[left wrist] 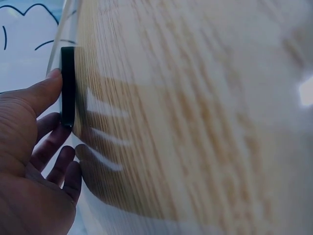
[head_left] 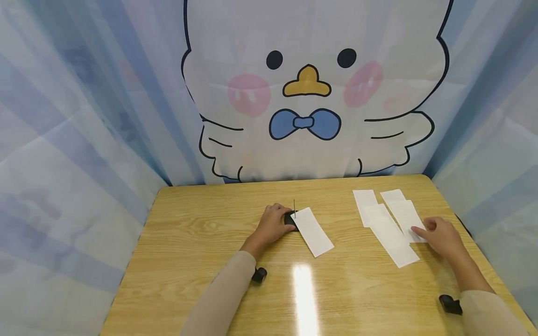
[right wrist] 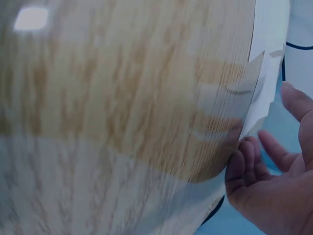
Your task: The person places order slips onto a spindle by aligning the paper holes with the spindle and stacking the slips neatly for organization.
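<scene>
- Left hand: thumb and fingers grasp a black base by its side; in the left wrist view the thumb presses its near face, while the lower fingers bend loosely beneath.
- Spike: a thin, upright rod rising from the base, near the middle of the table's far half.
- Single slip: a white paper strip, lying aslant, with its upper-left corner at the foot of the spike and overlapping the base; its far end points toward the wearer.
- Right hand: released, thumb and forefinger spread apart, the other fingers loosely bent at the table; a fingertip lies over the edge of the nearest slip in the head view. Whether it touches the paper cannot be told.
- Right-hand slips: a white slip overlaps another behind it; to their left, a front slip meets a rear slip. All four lie flat, well apart from the base.
- Table: wood-grained and glossy, with a bright reflection between the forearms.
- Surroundings: a pale curtain printed with a large bird wearing a blue bow tie; beige sleeves cover both forearms.
</scene>
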`<control>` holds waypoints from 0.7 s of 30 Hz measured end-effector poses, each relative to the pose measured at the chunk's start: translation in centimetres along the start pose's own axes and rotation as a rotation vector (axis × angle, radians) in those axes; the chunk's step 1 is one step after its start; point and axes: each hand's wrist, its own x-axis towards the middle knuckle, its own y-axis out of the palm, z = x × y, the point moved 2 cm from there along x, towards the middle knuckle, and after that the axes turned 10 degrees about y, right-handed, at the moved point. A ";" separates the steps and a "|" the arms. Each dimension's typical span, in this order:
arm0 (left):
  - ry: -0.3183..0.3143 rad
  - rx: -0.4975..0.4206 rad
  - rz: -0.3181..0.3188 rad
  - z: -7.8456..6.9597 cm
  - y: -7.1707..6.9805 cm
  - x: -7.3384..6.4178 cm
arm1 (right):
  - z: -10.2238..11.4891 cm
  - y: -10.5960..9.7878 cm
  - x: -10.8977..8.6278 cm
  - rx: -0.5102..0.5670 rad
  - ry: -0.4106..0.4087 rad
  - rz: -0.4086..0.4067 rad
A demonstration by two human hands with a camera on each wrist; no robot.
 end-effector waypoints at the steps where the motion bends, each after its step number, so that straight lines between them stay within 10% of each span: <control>1: 0.000 0.000 0.000 0.0 -0.1 0.0 | -0.1 0.0 0.0 -0.014 0.008 -0.001; 21: -0.012 0.001 -0.002 -0.1 0.1 -0.1 | 0.8 0.3 -0.2 -0.009 0.124 0.030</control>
